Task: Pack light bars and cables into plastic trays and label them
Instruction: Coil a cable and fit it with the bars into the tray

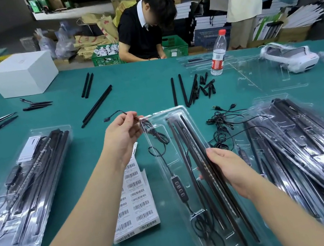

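Note:
A clear plastic tray [178, 110] lies in front of me on the green table, long side running away from me. Black light bars [189, 139] fill its right channel. A black cable [160, 138] with an inline controller [178, 185] lies in its left channel. My left hand [123, 135] pinches the cable's end [112, 116] above the tray's far left corner. My right hand [227, 168] grips the tray's right edge and the bars there. A sheet of barcode labels [136, 200] lies left of the tray, partly under my left forearm.
A packed tray [24, 189] lies at the left, a stack of packed trays [303, 152] at the right. Loose cables [221, 125], black bars [98, 105] and end pieces [207, 87] are scattered beyond. A water bottle [218, 53], a white box [22, 74] and a seated person [141, 29] are at the far edge.

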A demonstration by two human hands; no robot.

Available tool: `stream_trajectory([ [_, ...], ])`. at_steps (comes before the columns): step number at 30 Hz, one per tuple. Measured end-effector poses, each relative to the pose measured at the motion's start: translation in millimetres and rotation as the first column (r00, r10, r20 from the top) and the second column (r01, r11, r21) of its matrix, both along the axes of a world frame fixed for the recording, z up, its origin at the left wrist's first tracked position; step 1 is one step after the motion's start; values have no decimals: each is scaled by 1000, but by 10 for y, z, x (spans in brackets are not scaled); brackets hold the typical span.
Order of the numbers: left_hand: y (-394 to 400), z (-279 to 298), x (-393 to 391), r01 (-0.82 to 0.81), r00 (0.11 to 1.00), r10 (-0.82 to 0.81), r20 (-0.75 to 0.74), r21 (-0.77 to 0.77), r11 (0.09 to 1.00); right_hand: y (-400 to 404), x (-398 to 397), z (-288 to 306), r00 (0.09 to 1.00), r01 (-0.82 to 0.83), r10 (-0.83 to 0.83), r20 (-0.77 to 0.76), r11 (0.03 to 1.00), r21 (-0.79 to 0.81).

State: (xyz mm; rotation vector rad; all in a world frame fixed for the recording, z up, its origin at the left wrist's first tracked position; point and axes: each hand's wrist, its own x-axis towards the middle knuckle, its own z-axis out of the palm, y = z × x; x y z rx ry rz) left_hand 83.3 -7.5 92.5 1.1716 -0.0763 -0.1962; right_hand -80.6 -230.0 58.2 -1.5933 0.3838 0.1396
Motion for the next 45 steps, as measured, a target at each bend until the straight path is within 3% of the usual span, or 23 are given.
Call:
stream_trajectory([
  [5,-18,-114,-2,-63,997,58,53,94,994,13,-16,-46,999,25,-27,-29,998,-63],
  [10,53,-140,-22,149,987,-158,39,184,972,-32,-47,-91,997,48,-52,-64,996,-69],
  [15,108,-120,-4,324,945,-314,-93,123,938,-106,-54,-162,995,49,-50,-84,999,-10],
  [18,117,-169,8,451,892,-448,-53,163,878,-147,-46,-195,995,63,-60,-84,997,34],
  [23,112,-200,44,446,868,-497,-6,449,774,-213,-41,-236,994,56,-56,-98,998,0],
  [29,55,-162,7,384,843,-538,-21,723,574,-203,-20,-249,990,32,-36,-136,999,-31],
  [35,-113,-214,-78,231,915,-389,108,650,724,-163,36,-241,986,85,-91,-137,995,-49],
  [37,-142,-264,-68,78,979,-167,119,538,839,-166,47,-226,983,137,-141,-120,990,-46],
  [39,-121,-309,-48,-71,997,62,37,354,932,-213,56,-255,967,219,-227,-116,973,-77],
  [42,-112,-393,-97,-22,997,35,-76,165,986,-303,43,-359,953,233,-268,-141,946,-226],
  [45,-155,-484,-149,18,997,-4,-78,181,983,-275,3,-446,958,184,-269,-103,847,-499],
])
